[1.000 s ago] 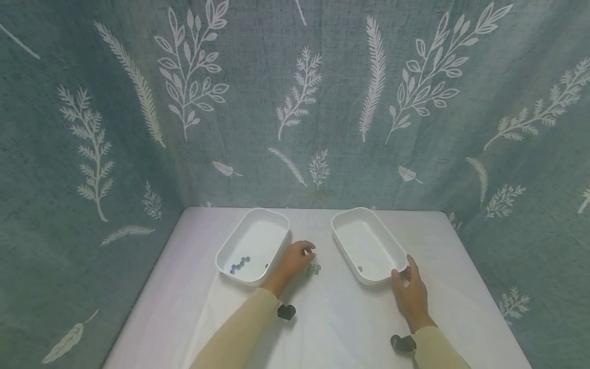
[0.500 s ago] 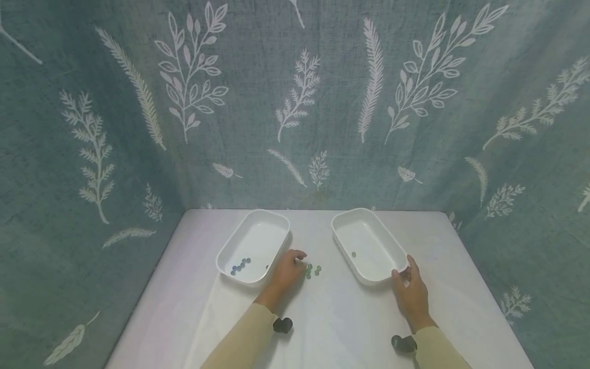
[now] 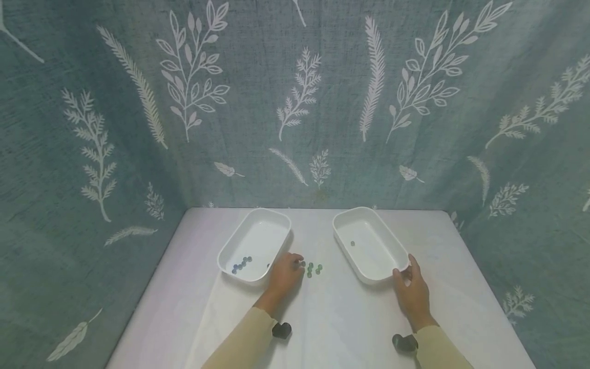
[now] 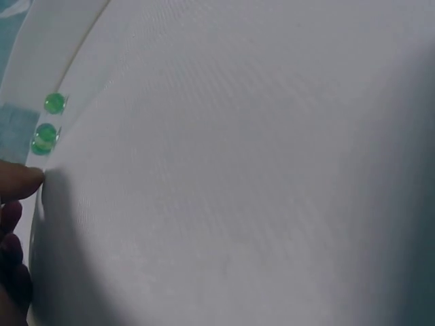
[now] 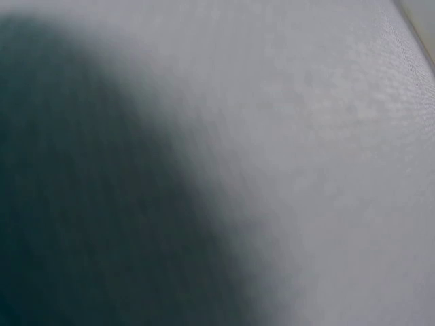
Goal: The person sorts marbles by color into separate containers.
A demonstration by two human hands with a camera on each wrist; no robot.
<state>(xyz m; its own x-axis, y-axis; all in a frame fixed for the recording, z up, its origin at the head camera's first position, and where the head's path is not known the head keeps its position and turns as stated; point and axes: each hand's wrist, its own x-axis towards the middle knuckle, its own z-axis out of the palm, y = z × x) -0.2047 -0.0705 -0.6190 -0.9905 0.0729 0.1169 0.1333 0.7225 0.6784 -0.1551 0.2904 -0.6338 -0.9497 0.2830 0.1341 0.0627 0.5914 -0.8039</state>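
In the head view my left hand (image 3: 285,277) is low over the table beside the left tray. Its thumb and index finger are bent around a green marble (image 3: 302,264) at their tips, with a small gap visible. Just right of it lie several green marbles (image 3: 311,270); some green marbles (image 4: 45,136) also show in the left wrist view, near the fingertips. My right hand (image 3: 412,294) grips the near right corner of the right white tray (image 3: 366,280), thumb and index finger on either side. One small marble (image 3: 352,243) is inside that tray.
The left white tray (image 3: 230,275) holds several bluish marbles (image 3: 243,263) in its near left part. Another dark marble is partly seen by its right wall. A white cloth covers the table (image 3: 341,328). Patterned green curtains (image 3: 295,102) enclose its back and sides. The right wrist view is mostly blurred.
My left hand has drawn back left and toward me, uncovering more green marbles. The marble in the right tray has rolled away toward the back. My right hand keeps its grip.
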